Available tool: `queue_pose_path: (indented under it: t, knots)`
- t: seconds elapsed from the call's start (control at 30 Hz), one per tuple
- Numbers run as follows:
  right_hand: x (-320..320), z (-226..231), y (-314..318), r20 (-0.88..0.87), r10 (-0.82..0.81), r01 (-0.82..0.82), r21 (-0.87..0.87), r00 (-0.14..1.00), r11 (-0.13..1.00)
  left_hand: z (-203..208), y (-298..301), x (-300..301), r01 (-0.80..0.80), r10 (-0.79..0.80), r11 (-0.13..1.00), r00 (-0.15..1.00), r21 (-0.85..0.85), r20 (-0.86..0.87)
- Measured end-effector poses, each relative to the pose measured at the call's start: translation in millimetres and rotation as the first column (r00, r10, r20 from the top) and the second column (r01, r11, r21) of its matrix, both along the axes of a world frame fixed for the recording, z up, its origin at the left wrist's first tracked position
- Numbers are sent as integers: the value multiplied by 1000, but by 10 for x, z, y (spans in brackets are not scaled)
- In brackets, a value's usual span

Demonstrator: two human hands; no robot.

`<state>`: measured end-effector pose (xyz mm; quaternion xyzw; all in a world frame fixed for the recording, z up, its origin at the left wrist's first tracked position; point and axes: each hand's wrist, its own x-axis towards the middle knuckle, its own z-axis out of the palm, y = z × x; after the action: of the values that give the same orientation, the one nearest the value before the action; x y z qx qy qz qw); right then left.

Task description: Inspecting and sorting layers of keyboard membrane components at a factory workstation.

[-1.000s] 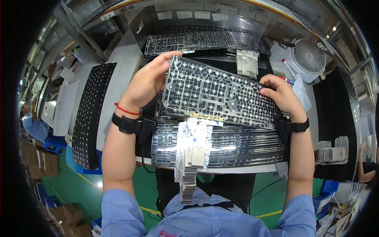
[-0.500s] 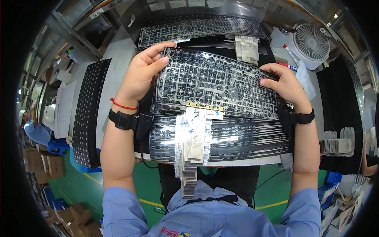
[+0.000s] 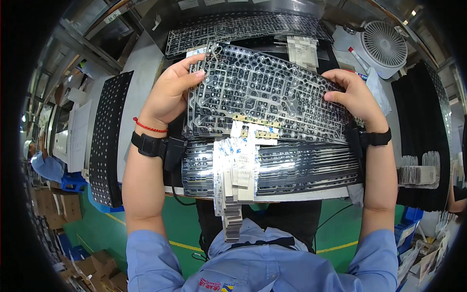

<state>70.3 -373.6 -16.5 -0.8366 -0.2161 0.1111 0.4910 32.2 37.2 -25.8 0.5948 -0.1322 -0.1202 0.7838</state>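
Note:
Both hands grip a keyboard membrane sheet [image 3: 272,92], see-through with black pads, silver traces and a pale tail at its near edge. My left hand [image 3: 177,90] pinches the left edge, thumb on top. My right hand [image 3: 352,97] holds the right end the same way, fingers partly hidden beneath. At least one more sheet shows under the held one, slightly offset, so two gold-coloured strips appear. Just below, near me, lies a fanned stack of membrane sheets [image 3: 306,170]. Its pale tails [image 3: 233,182] overhang the table's front edge.
More membrane sheets [image 3: 243,29] lie at the back, with a bundle of pale tails [image 3: 302,51]. A white fan [image 3: 384,46] and a red-capped marker [image 3: 358,58] are at the back right. Dotted black sheets [image 3: 111,138] are stacked left; black material [image 3: 418,131] lies right.
The upper sheet's far left corner has risen and shifted away from me, revealing the edge of a sheet beneath. A second gold strip now shows. Both hands keep their grip.

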Motion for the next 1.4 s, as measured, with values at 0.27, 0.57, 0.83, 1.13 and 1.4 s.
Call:
queue_pose_path:
  t: [0.27, 0.57, 0.83, 1.13, 1.4]
  knots:
    - [12, -52, -99, 102, 32, -23, -85, 994, 996, 5, -59, 28, -55, 55, 998, 998, 1, -7]
    - [5, -41, -38, 40, 59, -55, -88, 997, 995, 36, -48, 1, -5, -1, 996, 998, -84, -65]
    - [75, -155, -104, 29, 42, -38, -120, 999, 992, 12, -89, -18, 43, -42, 999, 997, -18, 64]
    - [84, -178, -123, 4, 48, -48, -42, 999, 998, -87, -9, 80, 40, -40, 999, 999, 9, 10]
    - [33, -74, -110, 61, -9, 13, -64, 998, 998, -24, 22, -10, 61, -61, 998, 998, 27, 5]
